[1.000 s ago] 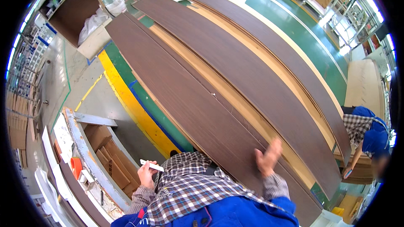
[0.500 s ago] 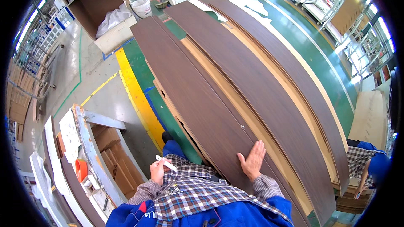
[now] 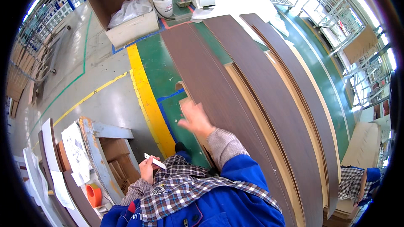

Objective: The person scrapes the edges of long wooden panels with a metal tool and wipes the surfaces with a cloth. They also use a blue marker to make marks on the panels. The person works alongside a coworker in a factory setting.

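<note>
My left hand (image 3: 148, 169) is closed around a small flat white tool with a straight body (image 3: 155, 161), held in front of my checked apron, to the left of the boards. What kind of tool it is does not show clearly. My right hand (image 3: 197, 119), blurred by motion, is at the left edge of the nearest dark brown board (image 3: 227, 101). Its fingers are stretched out and the thumb stands apart, with nothing in it. Whether it touches the board I cannot tell. Further right lie two more long dark brown boards, a middle one (image 3: 269, 84) and a far one (image 3: 303, 80), with light wood strips (image 3: 252, 101) showing between.
At left, a worn grey stand (image 3: 107, 131) has papers and an orange tape roll (image 3: 94, 195). Ahead are a white bucket (image 3: 163, 5) and a brown bin with plastic sheeting (image 3: 128, 13). A co-worker's arm and checked apron (image 3: 350, 180) show at far right.
My right hand has lifted from the nearest board's surface and swung left and forward to its left edge. My left hand keeps the white tool. The whole view has shifted.
</note>
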### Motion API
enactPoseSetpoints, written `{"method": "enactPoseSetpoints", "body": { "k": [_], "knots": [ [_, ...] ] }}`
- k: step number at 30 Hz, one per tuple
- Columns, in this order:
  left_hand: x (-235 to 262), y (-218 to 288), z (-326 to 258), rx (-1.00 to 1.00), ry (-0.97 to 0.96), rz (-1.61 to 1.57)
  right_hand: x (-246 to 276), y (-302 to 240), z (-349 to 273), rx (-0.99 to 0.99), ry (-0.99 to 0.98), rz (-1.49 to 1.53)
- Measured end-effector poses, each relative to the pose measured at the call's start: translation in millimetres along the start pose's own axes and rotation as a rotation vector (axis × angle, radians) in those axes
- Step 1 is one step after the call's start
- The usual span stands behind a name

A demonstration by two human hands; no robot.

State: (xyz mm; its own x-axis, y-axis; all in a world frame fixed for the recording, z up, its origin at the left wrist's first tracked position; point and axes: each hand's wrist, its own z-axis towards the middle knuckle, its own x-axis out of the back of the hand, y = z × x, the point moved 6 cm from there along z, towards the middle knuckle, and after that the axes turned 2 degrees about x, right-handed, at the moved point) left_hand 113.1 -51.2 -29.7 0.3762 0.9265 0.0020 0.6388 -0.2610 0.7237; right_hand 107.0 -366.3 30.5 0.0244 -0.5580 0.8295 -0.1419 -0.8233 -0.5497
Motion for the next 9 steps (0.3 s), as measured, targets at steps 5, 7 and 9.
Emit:
{"method": "enactPoseSetpoints", "body": {
  "k": [5, 7, 9],
  "knots": [
    [31, 73, 48, -0.082, 0.065, -0.051, -7, -57, -83, 0.252, 0.183, 0.127],
    [51, 87, 71, -0.075, 0.102, -0.088, -1, -1, -167, -0.303, 0.353, -0.175],
    [52, 97, 93, -0.07, 0.098, -0.093, -2, 26, -206, -0.528, 0.355, -0.214]
  ]
}}
